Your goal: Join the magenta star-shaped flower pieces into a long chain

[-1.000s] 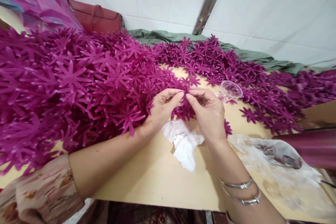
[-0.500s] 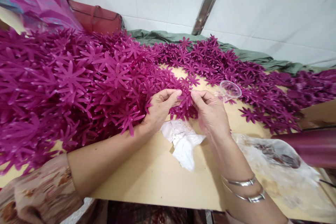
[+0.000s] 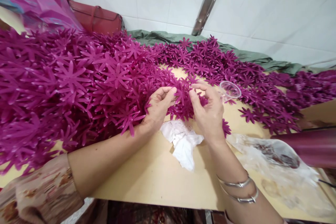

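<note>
My left hand [image 3: 159, 106] pinches a magenta artificial flower piece [image 3: 183, 92] with narrow, star-like petals between thumb and forefinger. Just right of that piece is my right hand [image 3: 211, 115], thumb and fingers apart, with nothing visible held in it. Behind and below both hands lie more of the same flower pieces, so the exact outline of the pinched one is hard to make out. A large heap of magenta flower pieces [image 3: 70, 77] spreads to the left. Beneath my hands, a crumpled white tissue [image 3: 185, 147] rests on the tan tabletop [image 3: 157, 178].
Right of my right hand stands a clear plastic cup [image 3: 226, 95]. A second band of flower pieces [image 3: 246, 73] runs along the back, by green cloth [image 3: 162, 36] and a tiled wall. A clear plastic bag [image 3: 286, 182] lies front right; a red handbag [image 3: 96, 17] sits back left.
My right thumb and fingers have parted and drawn slightly off the flower piece, and the right wrist has shifted a little left. My left hand has moved slightly left, still pinching.
</note>
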Tool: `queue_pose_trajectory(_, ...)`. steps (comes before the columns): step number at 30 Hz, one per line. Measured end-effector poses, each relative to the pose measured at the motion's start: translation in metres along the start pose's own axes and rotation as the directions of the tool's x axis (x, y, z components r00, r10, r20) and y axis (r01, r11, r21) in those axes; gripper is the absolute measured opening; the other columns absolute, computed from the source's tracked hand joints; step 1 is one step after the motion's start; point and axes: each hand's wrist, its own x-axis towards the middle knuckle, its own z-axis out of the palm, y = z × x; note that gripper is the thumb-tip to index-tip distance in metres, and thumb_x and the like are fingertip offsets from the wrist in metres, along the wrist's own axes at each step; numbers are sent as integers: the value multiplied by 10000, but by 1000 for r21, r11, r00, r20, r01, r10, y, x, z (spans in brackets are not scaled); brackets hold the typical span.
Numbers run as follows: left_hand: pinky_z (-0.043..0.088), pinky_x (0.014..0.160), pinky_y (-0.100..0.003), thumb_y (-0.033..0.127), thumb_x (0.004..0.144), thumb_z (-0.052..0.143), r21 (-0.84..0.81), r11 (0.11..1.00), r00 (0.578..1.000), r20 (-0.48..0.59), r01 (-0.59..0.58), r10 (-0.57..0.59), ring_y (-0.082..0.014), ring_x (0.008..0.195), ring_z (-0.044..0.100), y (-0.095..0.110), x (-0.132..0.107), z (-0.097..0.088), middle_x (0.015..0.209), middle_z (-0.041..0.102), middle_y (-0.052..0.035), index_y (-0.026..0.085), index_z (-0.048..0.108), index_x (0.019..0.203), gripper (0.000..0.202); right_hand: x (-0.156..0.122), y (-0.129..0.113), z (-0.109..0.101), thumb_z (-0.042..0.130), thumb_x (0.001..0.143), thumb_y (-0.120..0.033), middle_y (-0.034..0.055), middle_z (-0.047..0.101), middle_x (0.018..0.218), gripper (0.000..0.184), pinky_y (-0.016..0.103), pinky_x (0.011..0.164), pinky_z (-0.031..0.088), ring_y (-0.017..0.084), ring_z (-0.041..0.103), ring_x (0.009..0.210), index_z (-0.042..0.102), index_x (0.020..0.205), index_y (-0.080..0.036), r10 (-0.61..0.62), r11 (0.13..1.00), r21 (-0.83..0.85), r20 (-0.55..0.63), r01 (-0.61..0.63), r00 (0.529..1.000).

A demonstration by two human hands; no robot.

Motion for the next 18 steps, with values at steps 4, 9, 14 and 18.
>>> queue_pose_trajectory(4,554,752,-204,415,750,866,36,999,999,47,-28,26,-60,716,630,-1,-1,-1,781,674,41,172,672,827,320,-2,-7,1,752,884,-295,66,735,1146,61,492,1113,436,265,646,1192,737,922,-250,-28,999,-33,54,30,998)
queue_pose_trajectory(9,549,742,-201,431,761,855,67,996,993,105,-61,54,-61,710,600,-2,-1,-2,762,655,48,179,689,830,309,-3,-4,1,706,914,-285,53,760,1046,77,431,1004,502,226,691,1023,740,871,-231,126,980,141,116,-142,985)
queue_pose_trajectory(14,539,718,-197,448,749,866,71,996,992,118,-52,44,-56,679,587,-3,-1,-3,740,660,45,178,717,830,319,-1,1,2,750,874,-325,21,751,905,117,355,863,541,180,682,856,721,832,-220,272,855,392,217,-339,938)
queue_pose_trajectory(18,532,714,-200,435,727,884,75,996,992,122,-40,30,-61,689,610,-2,-2,-2,757,690,36,178,737,839,318,1,0,1,767,848,-304,16,721,865,132,334,829,534,165,658,814,694,797,-206,264,888,335,187,-314,946)
